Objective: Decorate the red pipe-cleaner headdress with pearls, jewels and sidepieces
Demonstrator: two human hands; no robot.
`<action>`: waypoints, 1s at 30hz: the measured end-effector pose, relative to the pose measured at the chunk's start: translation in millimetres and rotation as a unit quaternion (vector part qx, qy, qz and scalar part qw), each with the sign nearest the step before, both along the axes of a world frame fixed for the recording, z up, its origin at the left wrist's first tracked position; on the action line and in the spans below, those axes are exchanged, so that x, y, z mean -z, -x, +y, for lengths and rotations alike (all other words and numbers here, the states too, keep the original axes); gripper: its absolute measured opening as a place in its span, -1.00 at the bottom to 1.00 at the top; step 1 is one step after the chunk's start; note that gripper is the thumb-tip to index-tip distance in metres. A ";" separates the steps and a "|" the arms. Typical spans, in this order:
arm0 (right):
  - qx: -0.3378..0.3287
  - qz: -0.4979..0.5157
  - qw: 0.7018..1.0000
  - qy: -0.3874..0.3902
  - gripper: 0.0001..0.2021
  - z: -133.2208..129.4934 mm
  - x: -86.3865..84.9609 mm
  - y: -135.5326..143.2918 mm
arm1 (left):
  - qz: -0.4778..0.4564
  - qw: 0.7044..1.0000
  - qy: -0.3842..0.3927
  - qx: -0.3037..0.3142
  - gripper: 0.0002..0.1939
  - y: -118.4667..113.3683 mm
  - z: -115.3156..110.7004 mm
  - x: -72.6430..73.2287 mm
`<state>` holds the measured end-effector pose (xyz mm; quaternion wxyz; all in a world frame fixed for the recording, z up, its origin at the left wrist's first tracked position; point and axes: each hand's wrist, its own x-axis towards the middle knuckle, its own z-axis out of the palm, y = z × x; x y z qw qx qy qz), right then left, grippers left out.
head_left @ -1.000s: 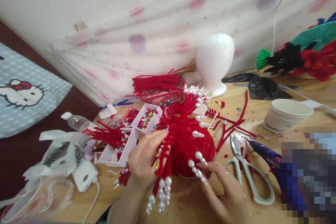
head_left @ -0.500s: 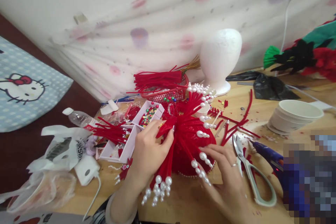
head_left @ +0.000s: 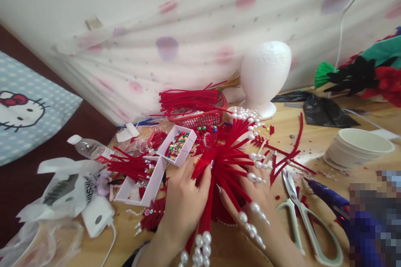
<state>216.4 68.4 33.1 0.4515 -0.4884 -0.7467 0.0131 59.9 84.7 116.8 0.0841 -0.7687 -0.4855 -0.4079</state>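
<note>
A red pipe-cleaner ornament (head_left: pixel 230 144) with white pearl beads on the ends of its stems fans out in front of me. My left hand (head_left: pixel 188 192) pinches a folded red piece at its centre between thumb and fingers. From the right, my right hand (head_left: pixel 257 200) reaches in among the stems; its thumb shows on the near side, and the other fingers are partly hidden behind them. Just right of that hand lie scissors (head_left: pixel 308 217) with pale handles, blades apart. To the left, a white divided box (head_left: pixel 156 183) holds beads and red stems.
Behind stand a red basket (head_left: pixel 213 117) with more red pipe cleaners and a white foam head (head_left: pixel 265 77). At right are a white cup (head_left: pixel 360 148) and a blue glue gun (head_left: pixel 328 196). Plastic bags (head_left: pixel 62 183), a bottle (head_left: pixel 86 146) and a white charger (head_left: pixel 97 216) crowd the left.
My right hand has moved from the outer beaded stems inward, toward the ornament's centre and beneath the stems. My left hand keeps its pinch. The view has shifted slightly.
</note>
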 end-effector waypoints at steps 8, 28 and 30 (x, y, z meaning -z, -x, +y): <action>0.010 -0.008 1.000 0.024 -0.48 -1.3 -5.4 -0.9 | 0.010 0.999 0.006 -0.030 -0.82 -9.4 0.2 -1.1; -0.022 0.017 1.000 0.003 -0.54 -1.5 -16.4 -5.2 | -0.094 0.995 0.034 0.004 -0.87 -14.5 1.5 5.7; -0.041 0.018 0.999 0.008 -0.58 -2.2 -20.0 -12.5 | -0.127 0.990 0.054 0.017 -0.81 -13.7 -1.0 8.0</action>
